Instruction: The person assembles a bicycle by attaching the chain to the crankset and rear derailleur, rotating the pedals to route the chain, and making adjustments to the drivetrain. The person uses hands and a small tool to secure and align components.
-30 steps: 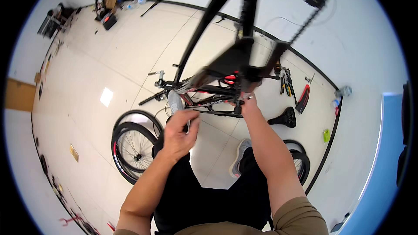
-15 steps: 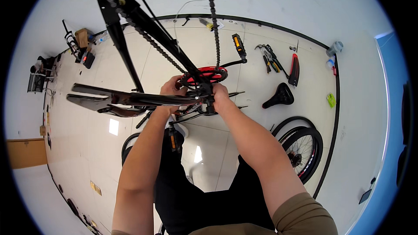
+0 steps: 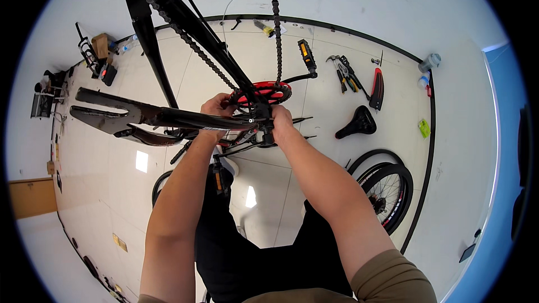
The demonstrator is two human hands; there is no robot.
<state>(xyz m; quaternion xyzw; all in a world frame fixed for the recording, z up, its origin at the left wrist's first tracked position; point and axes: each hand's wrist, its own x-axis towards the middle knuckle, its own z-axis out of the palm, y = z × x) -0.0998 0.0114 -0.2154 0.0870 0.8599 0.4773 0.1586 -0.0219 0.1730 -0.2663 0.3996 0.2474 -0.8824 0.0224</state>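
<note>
A black bicycle frame (image 3: 185,119) stands in front of me, its forked end reaching left. Beside its red-and-black chainring (image 3: 272,88) my left hand (image 3: 215,107) has its fingers curled in; what they grip is hidden, and a frame tube crosses over that wrist. My right hand (image 3: 281,125) is closed against the dark joint of the frame just below the chainring, its fingertips out of sight behind it. The chain (image 3: 277,33) runs up from the chainring in two strands. One pedal (image 3: 306,55) points away from me; the other pedal (image 3: 219,176) hangs near my leg.
On the floor at right lie hand tools (image 3: 345,74), a red-and-black mudguard (image 3: 377,89), a black saddle (image 3: 357,123) and wheels (image 3: 389,196). Bottles (image 3: 429,62) stand by the right wall. A cardboard box (image 3: 102,46) and bicycle parts (image 3: 48,94) are at far left.
The frame's forked end has swung left and slightly away from me. Both hands have shifted a little left with the frame, keeping their places by the chainring.
</note>
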